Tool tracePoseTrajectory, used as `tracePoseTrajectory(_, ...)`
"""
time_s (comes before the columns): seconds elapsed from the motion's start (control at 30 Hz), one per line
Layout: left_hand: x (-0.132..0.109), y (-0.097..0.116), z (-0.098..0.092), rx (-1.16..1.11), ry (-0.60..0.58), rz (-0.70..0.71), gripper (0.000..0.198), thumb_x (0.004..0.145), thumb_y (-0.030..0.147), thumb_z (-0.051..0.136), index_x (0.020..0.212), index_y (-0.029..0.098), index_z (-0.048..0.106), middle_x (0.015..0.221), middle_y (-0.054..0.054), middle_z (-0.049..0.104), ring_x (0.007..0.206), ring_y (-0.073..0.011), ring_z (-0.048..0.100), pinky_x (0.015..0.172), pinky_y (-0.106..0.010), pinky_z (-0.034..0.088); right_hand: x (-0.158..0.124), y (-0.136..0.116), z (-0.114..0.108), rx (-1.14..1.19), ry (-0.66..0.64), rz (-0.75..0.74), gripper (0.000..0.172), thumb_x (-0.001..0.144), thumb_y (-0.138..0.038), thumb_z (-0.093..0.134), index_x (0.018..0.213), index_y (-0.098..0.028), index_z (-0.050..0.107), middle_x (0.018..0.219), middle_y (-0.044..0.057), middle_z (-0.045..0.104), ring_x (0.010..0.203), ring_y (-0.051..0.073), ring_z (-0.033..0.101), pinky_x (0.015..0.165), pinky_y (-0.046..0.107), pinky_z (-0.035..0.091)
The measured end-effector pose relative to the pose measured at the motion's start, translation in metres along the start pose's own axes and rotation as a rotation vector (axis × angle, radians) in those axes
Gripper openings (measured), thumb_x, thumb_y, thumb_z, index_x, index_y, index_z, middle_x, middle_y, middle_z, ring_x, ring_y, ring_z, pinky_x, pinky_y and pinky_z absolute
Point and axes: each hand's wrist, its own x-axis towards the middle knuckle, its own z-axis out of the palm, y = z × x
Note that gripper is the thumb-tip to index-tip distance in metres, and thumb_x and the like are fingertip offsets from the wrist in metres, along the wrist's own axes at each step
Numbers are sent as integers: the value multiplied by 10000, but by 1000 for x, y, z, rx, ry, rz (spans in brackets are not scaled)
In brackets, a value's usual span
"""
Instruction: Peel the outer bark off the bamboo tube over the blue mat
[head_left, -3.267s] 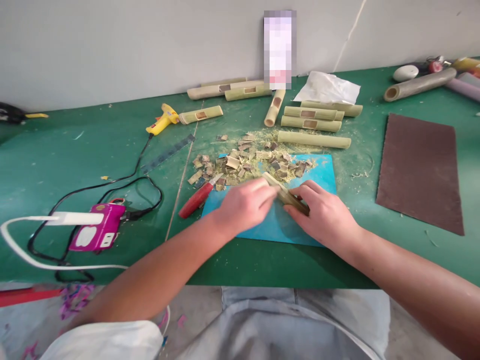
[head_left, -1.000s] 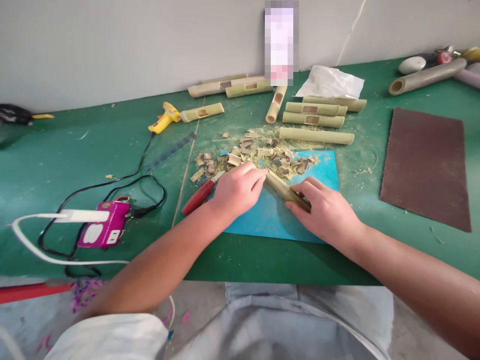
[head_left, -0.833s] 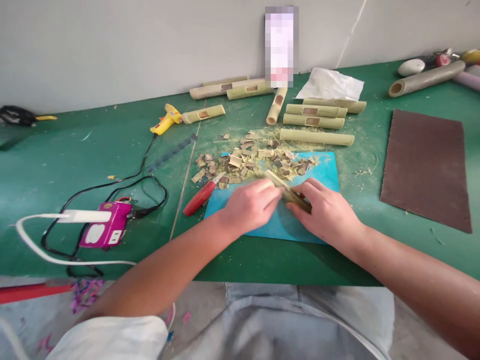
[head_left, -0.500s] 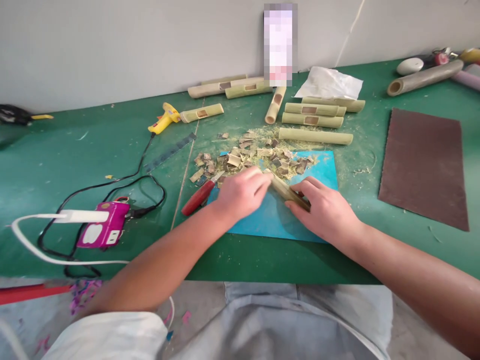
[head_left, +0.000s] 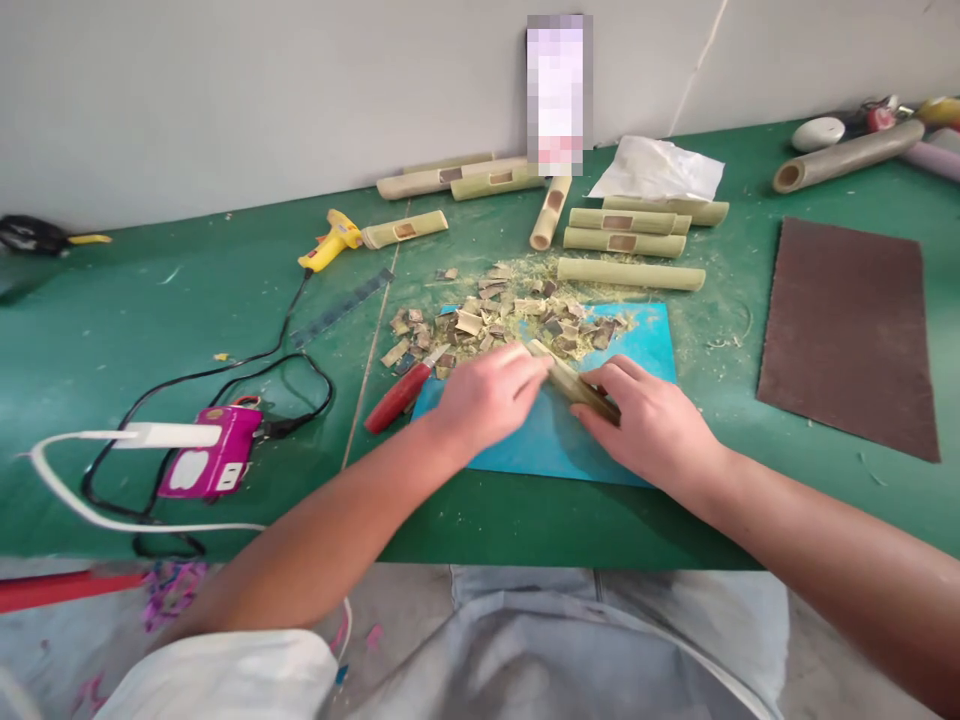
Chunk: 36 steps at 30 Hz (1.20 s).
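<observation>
Just right of the middle of the frame, the right hand (head_left: 656, 415) is clamped on the lower end of a pale green, round bamboo tube (head_left: 576, 386). The tube slants from upper left down to lower right, over a flat, bright blue sheet (head_left: 555, 445). The left hand (head_left: 491, 395) has its fingers bent close together at the upper end of the tube. I cannot tell if they pinch some small thing there.

The sheet lies on a big green desk (head_left: 465, 525). Just above the hands is a messy heap of small brown and tan chips (head_left: 470, 322) with yellow-green dust. A knife with a fat red handle (head_left: 397, 398) lies left of the left hand. Higher up, another plain, pale green bamboo tube (head_left: 630, 274) lies by the dust. A flat, dark brown sheet (head_left: 847, 335) is at the right of the frame.

The step in hand looks like rubbing or cleaning the top of the tube. I think the next move calls for a firm right hand and light, careful left fingers, so the tube does not roll
</observation>
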Motion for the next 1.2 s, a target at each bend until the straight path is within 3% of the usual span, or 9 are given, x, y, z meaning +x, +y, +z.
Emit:
tracePoseTrajectory(0.07, 0, 0, 1, 14, 31, -31, 251, 972, 250, 474, 991, 142, 700, 824, -58, 676, 743, -131, 629, 648, -215, 468, 0, 0, 0, -4, -3, 6, 187, 863, -342, 569, 953, -183, 610, 895, 36, 587, 636, 132, 511, 543, 267, 325)
tracePoseTrajectory(0.2, 1, 1, 0, -30, -58, 40, 257, 977, 267, 466, 981, 160, 700, 784, -42, 651, 716, -121, 613, 632, -209, 457, 0, 0, 0, -2, -16, -6, 180, 872, -330, 554, 962, -184, 608, 911, 41, 591, 669, 140, 533, 547, 268, 329)
tracePoseTrajectory(0.33, 2, -1, -3, 38, 5, -26, 254, 974, 260, 474, 954, 154, 705, 759, -42, 632, 715, -125, 600, 627, -216, 443, 0, 0, -1, -17, -19, -1, 200, 880, -345, 547, 974, -179, 609, 929, 45, 594, 666, 142, 535, 550, 276, 336)
tracePoseTrajectory(0.47, 2, 3, -4, 28, -64, 71, 262, 980, 261, 458, 966, 163, 701, 725, -26, 616, 661, -118, 576, 594, -222, 420, -1, 0, -1, -8, -30, -9, 190, 879, -331, 545, 974, -179, 609, 915, 43, 590, 673, 142, 537, 550, 274, 336)
tracePoseTrajectory(0.6, 2, 4, -4, 77, 9, -4, 265, 979, 251, 456, 946, 155, 701, 731, -36, 619, 671, -121, 579, 593, -222, 420, 0, 0, 0, -5, -18, 5, 190, 877, -346, 548, 958, -185, 608, 917, 46, 588, 667, 139, 531, 543, 270, 329)
tracePoseTrajectory(0.73, 1, 4, -3, 17, -65, 68, 263, 982, 258, 451, 958, 163, 695, 741, -29, 623, 669, -113, 583, 597, -215, 430, 1, 0, 0, 12, -27, -8, 173, 873, -328, 547, 954, -186, 605, 902, 42, 585, 674, 139, 534, 552, 268, 336)
tracePoseTrajectory(0.87, 1, 3, -4, 52, 10, -19, 256, 977, 255, 463, 972, 160, 700, 761, -40, 636, 700, -122, 597, 606, -217, 435, 1, 0, 0, -3, -22, 9, 188, 872, -344, 553, 958, -186, 608, 908, 40, 584, 649, 133, 520, 551, 272, 333)
tracePoseTrajectory(1.0, 1, 3, -3, -2, -68, 49, 254, 975, 257, 466, 992, 161, 701, 742, -30, 631, 668, -119, 593, 599, -220, 436, 0, 0, 1, -2, -28, -4, 186, 871, -333, 551, 966, -183, 608, 909, 42, 583, 672, 140, 532, 550, 270, 329)
tracePoseTrajectory(1.2, 2, 0, -3, -25, -20, -50, 249, 971, 253, 474, 1016, 149, 695, 799, -51, 657, 721, -128, 621, 630, -220, 462, 1, 0, 0, -8, -31, 5, 181, 869, -332, 553, 955, -182, 609, 904, 40, 581, 660, 139, 522, 544, 269, 325)
